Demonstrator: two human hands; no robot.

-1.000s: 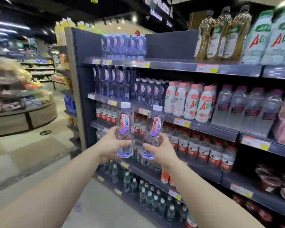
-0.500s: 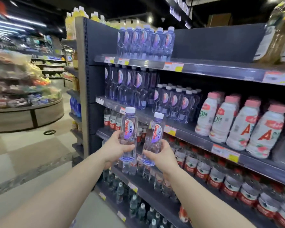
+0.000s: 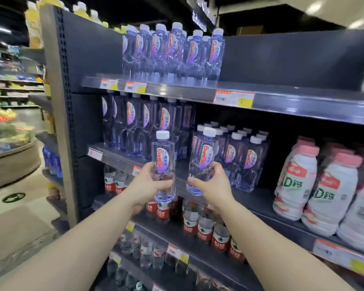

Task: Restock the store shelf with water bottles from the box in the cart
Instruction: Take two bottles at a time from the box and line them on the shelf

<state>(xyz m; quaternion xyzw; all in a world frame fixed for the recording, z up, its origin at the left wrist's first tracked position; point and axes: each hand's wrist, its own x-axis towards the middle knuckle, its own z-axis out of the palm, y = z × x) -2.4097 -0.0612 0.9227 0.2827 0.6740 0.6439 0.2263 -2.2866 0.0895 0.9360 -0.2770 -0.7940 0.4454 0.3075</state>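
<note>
**Two bottles held up in front of the second shelf**

We are standing before a tall dark shelving unit (image 3: 88, 51) that is filling most of the view, its shelves running back to the right. The top shelf (image 3: 282, 97) is carrying a cluster of clear, purple-labelled water bottles (image 3: 172, 53) at its left end, with bare board to their right. On the second shelf (image 3: 259, 203), taller bottles of the same brand (image 3: 135, 122) are standing at the left, and a block of small white-capped ones (image 3: 242, 158) is sitting in the middle, with open shelf in front of it. Further right, fat white drink bottles with pink caps (image 3: 296, 179) are lining up. Below, red-labelled bottles (image 3: 204, 225) are crowding the third shelf, and darker small bottles (image 3: 145, 253) are sitting lower still. Price tags (image 3: 233, 98) are clipped along the shelf edges.

We are reaching both bare arms forward. Our left hand (image 3: 145, 185) is wrapping its fingers round the lower half of one small water bottle (image 3: 163, 164), holding it upright, just in front of the second shelf's edge. Our right hand (image 3: 214, 185) is closing in the same way on a second water bottle (image 3: 202, 162), also upright and tipped slightly right, over the open front strip of that shelf beside the small-bottle block. The two held bottles are near each other but apart. We cannot tell whether either base is touching the shelf.
</note>
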